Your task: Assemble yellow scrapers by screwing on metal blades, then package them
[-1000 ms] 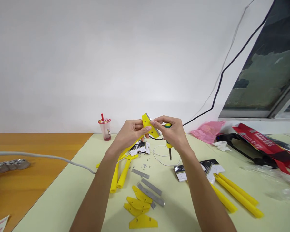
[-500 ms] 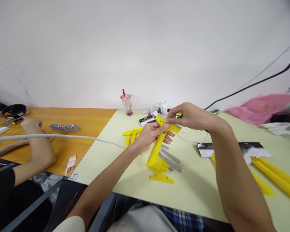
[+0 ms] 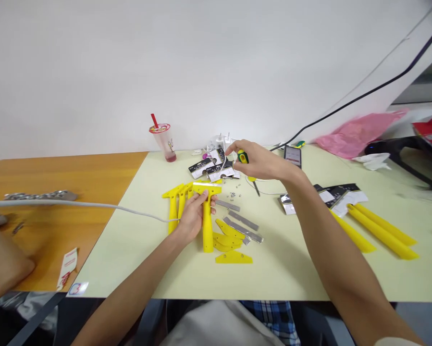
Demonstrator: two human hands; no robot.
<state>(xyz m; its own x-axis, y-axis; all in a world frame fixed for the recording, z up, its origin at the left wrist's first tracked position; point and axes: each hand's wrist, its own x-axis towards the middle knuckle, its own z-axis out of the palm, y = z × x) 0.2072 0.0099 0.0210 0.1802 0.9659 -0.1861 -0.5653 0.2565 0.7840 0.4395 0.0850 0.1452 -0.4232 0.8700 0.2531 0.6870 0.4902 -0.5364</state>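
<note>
My left hand (image 3: 193, 216) is closed around a yellow scraper (image 3: 207, 226), its wide head turned up and away from me, with a pale blade strip along the top edge. A screwdriver (image 3: 242, 156) with a green and yellow handle is tucked in my right hand (image 3: 261, 161), shaft pointing down; thumb and index finger are apart. Below the right hand lie small screws (image 3: 233, 195). Right of the scraper are grey metal blades (image 3: 243, 220) and loose yellow head plates (image 3: 233, 258). More yellow scrapers (image 3: 173, 211) lie left, partly behind my left hand.
A plastic cup (image 3: 164, 144) with a red straw stands near the wall. Black and white cards (image 3: 216, 168), a phone (image 3: 292, 156), yellow handles (image 3: 381, 230) and a pink bag (image 3: 360, 134) lie around. A white cable (image 3: 129, 210) crosses from the left, near another person's arm (image 3: 5, 259).
My right hand has come away from the scraper head and is now above the screws. The left hand has lowered the scraper and moved left in view; the view has shifted right.
</note>
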